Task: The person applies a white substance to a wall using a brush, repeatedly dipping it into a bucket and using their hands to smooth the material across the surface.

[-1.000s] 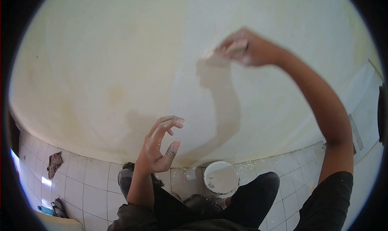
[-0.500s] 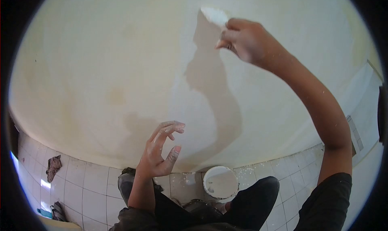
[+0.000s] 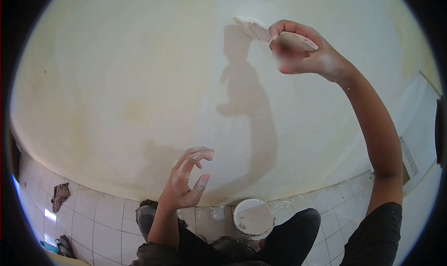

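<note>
My right hand [image 3: 300,49] is raised near the upper wall and grips a paintbrush [image 3: 253,27]. The brush has a white-coated head pointing left, and red marks show on its pale handle. Its head is close to the pale wall [image 3: 177,70], above its own shadow; whether it touches cannot be made out. Part of the hand is blurred. Lower down, my left hand [image 3: 187,180] hangs in front of the wall with fingers curved and apart, holding nothing. White specks coat its fingers and thumb.
A white bucket [image 3: 253,217] with whitish contents stands on the tiled floor [image 3: 104,210] between my knees, against the wall's foot. White spatters dot the tiles. A crumpled brown cloth [image 3: 60,197] lies at left. A dark item [image 3: 64,246] is at lower left.
My right hand has moved slightly right and turned, so the brush handle now shows. The brush head sits a little lower and further right. My left hand stays nearly in place, still open.
</note>
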Demonstrator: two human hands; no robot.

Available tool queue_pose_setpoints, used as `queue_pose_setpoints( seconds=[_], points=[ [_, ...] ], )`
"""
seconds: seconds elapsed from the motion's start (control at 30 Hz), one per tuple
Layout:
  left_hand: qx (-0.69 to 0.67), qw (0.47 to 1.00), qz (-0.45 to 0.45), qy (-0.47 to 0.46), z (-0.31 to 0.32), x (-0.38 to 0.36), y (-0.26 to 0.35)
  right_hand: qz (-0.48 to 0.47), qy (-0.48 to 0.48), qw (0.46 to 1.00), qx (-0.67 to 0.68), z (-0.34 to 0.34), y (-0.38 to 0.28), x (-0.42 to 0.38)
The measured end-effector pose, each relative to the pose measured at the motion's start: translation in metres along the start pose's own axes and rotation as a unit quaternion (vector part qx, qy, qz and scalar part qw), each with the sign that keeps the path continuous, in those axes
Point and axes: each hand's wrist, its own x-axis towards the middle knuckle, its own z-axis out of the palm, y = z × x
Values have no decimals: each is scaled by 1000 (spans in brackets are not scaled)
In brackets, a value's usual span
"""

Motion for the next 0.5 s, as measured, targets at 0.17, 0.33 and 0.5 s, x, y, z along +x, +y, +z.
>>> queue_pose_setpoints(
  seconds=[0.17,0.33,0.5],
  points=[
    [2,1000,3,1,-1,-1,-1,80,-1,976,203,-6,-8,-4],
    [-1,1000,7,0,-1,-1,0,73,81,994,2,0,-11,-8],
    [4,1000,8,-2,-1,-2,1,72,225,965,-115,12,-12,-12]
  ],
)
